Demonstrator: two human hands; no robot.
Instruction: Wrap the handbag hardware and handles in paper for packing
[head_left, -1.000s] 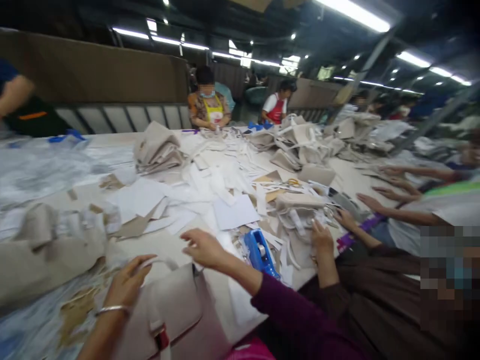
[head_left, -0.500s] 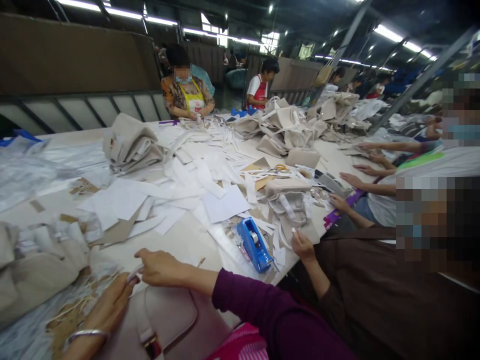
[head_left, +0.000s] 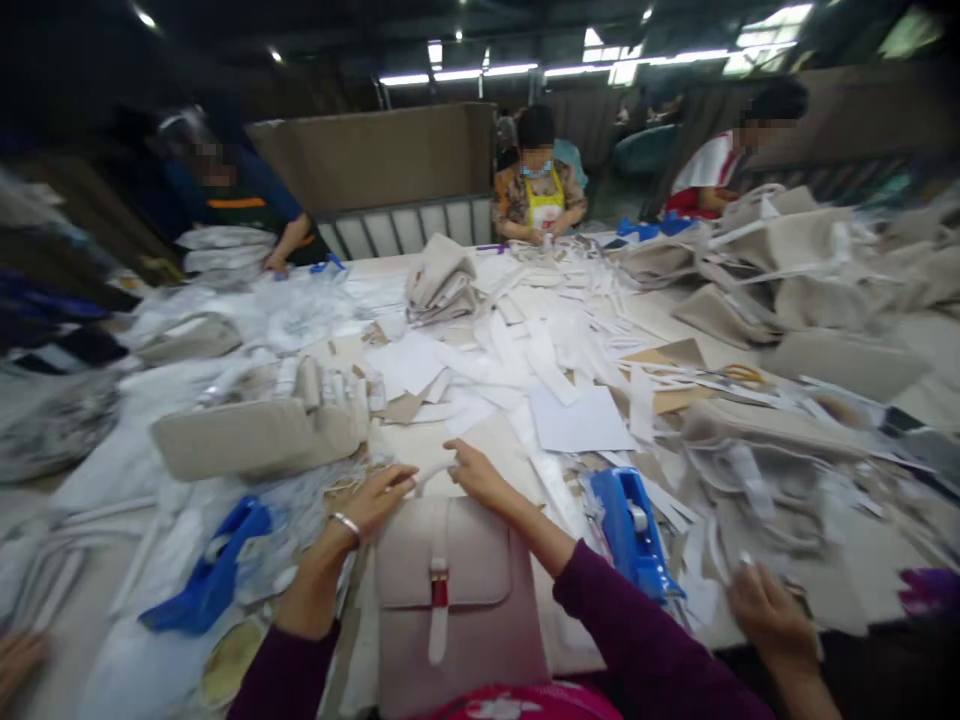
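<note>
A pinkish-beige bag (head_left: pixel 472 550) with a flap, a strap and a buckle (head_left: pixel 439 580) stands upright in front of me at the table's near edge. Above its top, a thin pale strip (head_left: pixel 433 468) runs between my hands; whether it is the bag's handle is hard to tell. My left hand (head_left: pixel 379 497), with a bracelet at the wrist, pinches one end of the strip. At the other end, my right hand (head_left: pixel 480 478) has its thumb and fingers bent around the strip, index finger pointing left.
Blue tape dispensers lie left (head_left: pixel 214 575) and right (head_left: pixel 634 535) of the bag. Beige bag pieces (head_left: pixel 259 435), white paper sheets (head_left: pixel 581 418) and yellow-handled scissors (head_left: pixel 742 373) cover the table. A neighbour's hand (head_left: pixel 772 610) is close on the right; other people work across the table.
My view has swung left, so the bag and both hands now appear nearer the middle. The bag looks more upright and my hands stay at its top.
</note>
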